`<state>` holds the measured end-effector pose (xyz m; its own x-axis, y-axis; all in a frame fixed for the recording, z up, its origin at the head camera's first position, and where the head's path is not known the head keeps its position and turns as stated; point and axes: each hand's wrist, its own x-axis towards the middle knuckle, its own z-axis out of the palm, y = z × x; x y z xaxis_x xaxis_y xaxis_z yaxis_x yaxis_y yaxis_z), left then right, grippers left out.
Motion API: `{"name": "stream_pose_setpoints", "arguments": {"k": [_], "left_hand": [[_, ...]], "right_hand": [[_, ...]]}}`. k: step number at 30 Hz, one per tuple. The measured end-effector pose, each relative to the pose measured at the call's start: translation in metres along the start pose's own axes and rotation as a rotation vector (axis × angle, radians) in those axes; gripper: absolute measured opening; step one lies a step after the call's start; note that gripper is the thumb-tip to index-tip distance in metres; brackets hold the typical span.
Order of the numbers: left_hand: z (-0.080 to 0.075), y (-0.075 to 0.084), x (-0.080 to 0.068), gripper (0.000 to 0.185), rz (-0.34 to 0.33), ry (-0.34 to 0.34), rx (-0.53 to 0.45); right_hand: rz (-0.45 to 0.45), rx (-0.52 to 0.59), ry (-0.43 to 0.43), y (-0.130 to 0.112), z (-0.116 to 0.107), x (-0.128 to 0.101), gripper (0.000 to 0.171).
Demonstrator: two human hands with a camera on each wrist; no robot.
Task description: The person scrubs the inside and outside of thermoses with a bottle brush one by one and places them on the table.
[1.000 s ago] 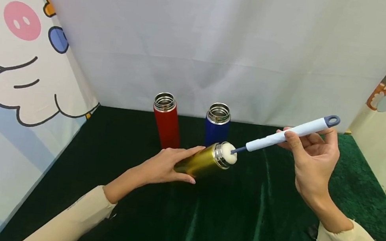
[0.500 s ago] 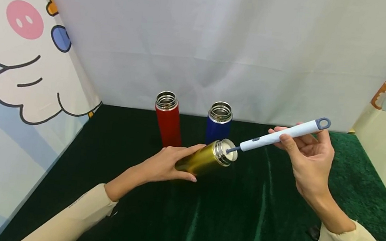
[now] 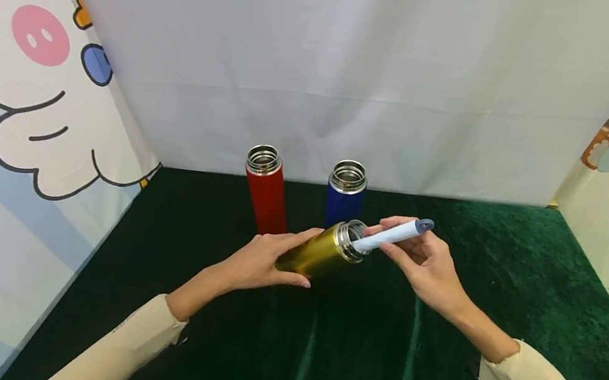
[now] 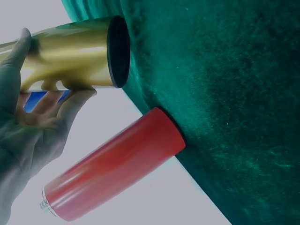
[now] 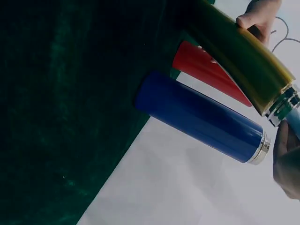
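Note:
A gold thermos bottle (image 3: 311,253) is tilted with its steel mouth toward the right. My left hand (image 3: 262,260) grips its body near the base, thumb on the near side; in the left wrist view its black bottom (image 4: 119,51) hangs above the cloth. My right hand (image 3: 423,260) pinches the pale blue handle of a bottle brush (image 3: 392,234) between thumb and fingers, close to the bottle's mouth. The brush's white sponge head and thin shaft are hidden inside the bottle, and the handle's lower end sits at the rim.
Behind the gold bottle stand two uncapped thermos bottles, a red one (image 3: 266,201) on the left and a blue one (image 3: 345,204) to its right. Dark green cloth (image 3: 478,247) covers the table. A white curtain (image 3: 317,78) hangs at the back.
My right hand has moved left and down, pushing the brush from the mouth deep into the gold bottle. The sponge has gone out of sight. My left hand keeps its grip almost unmoved.

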<state>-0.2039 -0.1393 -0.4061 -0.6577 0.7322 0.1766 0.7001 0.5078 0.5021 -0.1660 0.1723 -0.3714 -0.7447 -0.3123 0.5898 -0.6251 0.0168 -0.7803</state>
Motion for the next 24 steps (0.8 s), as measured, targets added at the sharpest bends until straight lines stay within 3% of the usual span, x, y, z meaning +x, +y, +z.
{"name": "stream_pose_setpoints", "arguments": {"k": [5,18,24], "left_hand": [[-0.001,-0.002,0.001,0.091,0.009,-0.011,-0.026],[-0.003,0.003,-0.004,0.089,-0.032,-0.046,0.011],[0.001,0.002,-0.005,0.088,-0.027,-0.026,0.023]], "right_hand": [[-0.043,0.112,0.01,-0.014,-0.006,0.01,0.036],[-0.212,0.326,0.307,-0.05,-0.036,0.018,0.027],[-0.258,0.338,0.458,-0.06,-0.045,0.021,0.024]]}}
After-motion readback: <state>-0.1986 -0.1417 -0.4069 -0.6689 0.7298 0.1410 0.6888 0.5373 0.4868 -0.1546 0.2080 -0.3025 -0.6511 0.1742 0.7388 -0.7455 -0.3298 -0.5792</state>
